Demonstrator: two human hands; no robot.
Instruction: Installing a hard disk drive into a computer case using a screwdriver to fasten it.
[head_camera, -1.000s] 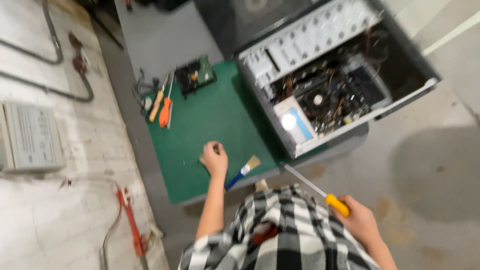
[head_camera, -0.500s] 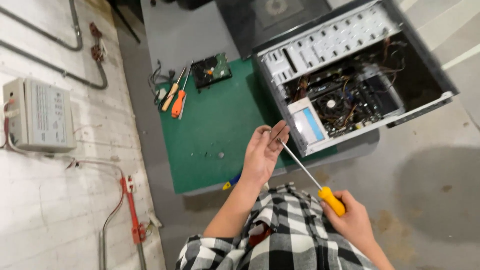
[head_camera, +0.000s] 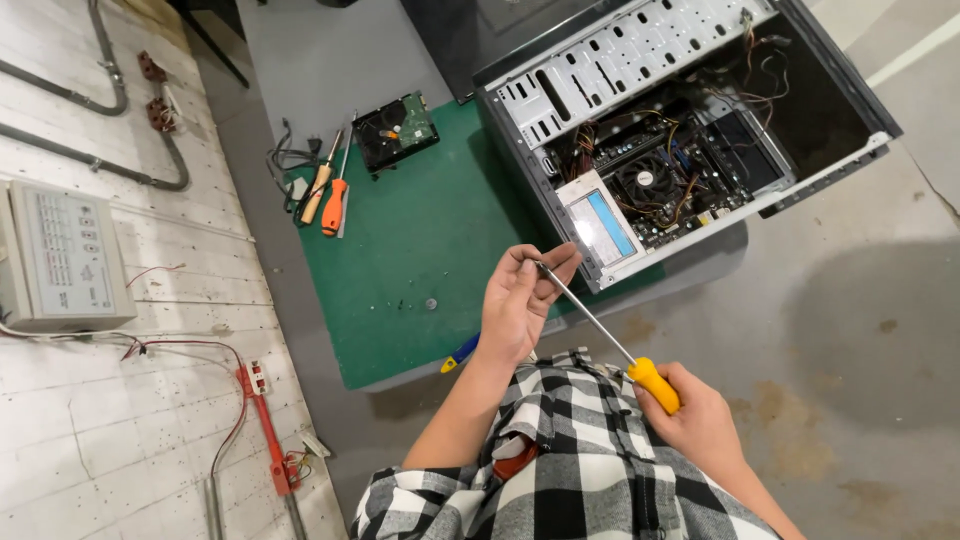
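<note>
My right hand (head_camera: 698, 423) grips the yellow handle of a long screwdriver (head_camera: 600, 328). Its metal shaft slants up and left to my left hand (head_camera: 520, 300), whose fingertips pinch around the tip; whether something small sits there I cannot tell. Both hands hover over the near edge of a green mat (head_camera: 410, 250). An open computer case (head_camera: 680, 120) lies on its side just beyond the hands, with its board, fan and wires showing.
A bare hard drive (head_camera: 395, 130), two orange-handled screwdrivers (head_camera: 328, 195) and a black cable (head_camera: 285, 160) lie at the mat's far left. A brush's blue handle (head_camera: 460, 353) shows under my left wrist. A small screw (head_camera: 431, 304) rests on the mat. A wall box (head_camera: 60, 255) and pipes stand left.
My left hand left the mat beside the brush and rose to the screwdriver's tip, closing its fingers on it. The right hand stayed put with the handle.
</note>
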